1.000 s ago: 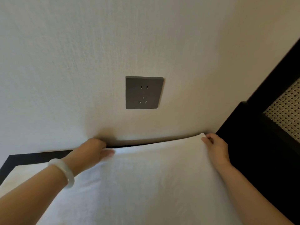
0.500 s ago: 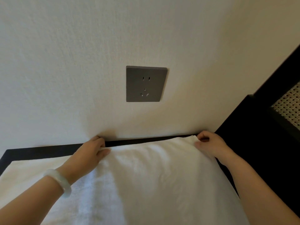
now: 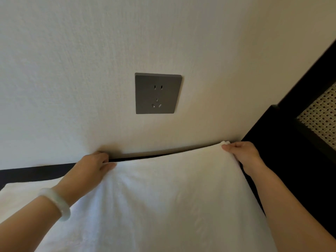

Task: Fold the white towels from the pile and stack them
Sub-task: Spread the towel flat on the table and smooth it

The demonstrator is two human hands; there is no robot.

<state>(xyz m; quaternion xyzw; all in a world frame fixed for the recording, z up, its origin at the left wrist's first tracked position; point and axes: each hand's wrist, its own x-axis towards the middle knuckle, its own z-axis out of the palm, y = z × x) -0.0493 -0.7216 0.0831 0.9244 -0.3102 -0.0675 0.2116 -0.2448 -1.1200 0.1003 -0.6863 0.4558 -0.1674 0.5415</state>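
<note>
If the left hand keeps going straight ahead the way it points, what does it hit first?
Probably the wall, close behind the edge of the white towel that the left hand pinches; depth is unclear.

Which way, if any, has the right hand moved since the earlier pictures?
Yes, slightly. Against the grey square wall socket, the right hand has shifted right and towards the wall, taking its corner of the white towel along.
</note>
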